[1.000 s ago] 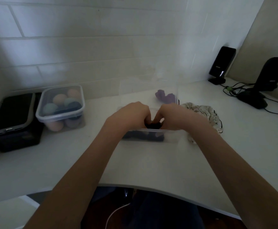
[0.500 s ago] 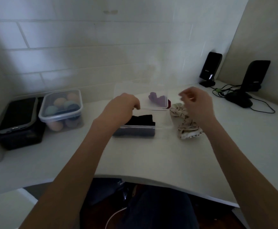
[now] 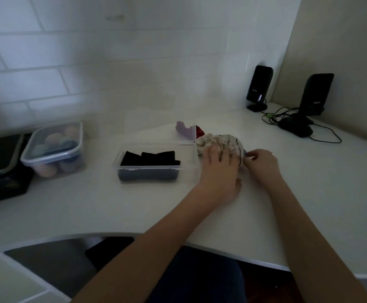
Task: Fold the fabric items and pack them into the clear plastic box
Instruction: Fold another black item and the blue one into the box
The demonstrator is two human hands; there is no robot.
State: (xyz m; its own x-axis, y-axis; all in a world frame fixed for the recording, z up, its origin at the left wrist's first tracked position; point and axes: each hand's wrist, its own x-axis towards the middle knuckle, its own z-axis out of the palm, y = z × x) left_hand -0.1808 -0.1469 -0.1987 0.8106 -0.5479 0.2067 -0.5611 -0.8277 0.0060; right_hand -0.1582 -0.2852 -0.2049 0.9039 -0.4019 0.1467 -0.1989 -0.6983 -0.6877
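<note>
The clear plastic box (image 3: 191,169) stands open on the white desk, with folded black fabric (image 3: 150,161) filling its left part. Just right of the box lies a cream patterned fabric piece (image 3: 216,140), bunched up. My left hand (image 3: 219,169) lies flat on it with fingers spread. My right hand (image 3: 261,161) pinches the fabric's right edge. A purple fabric item (image 3: 183,131) and a red one (image 3: 200,131) lie behind the box, partly hidden by its lid.
A lidded container of coloured balls (image 3: 53,149) and a black box with a phone on it (image 3: 0,167) sit at the left. Two black speakers (image 3: 259,88) (image 3: 315,95), a mouse (image 3: 296,127) and cables are at the back right. The desk's curved front edge (image 3: 134,235) is near me.
Both hands left the box and moved right to the cream fabric. The left hand now presses on it; the right hand came down from the air to its edge.
</note>
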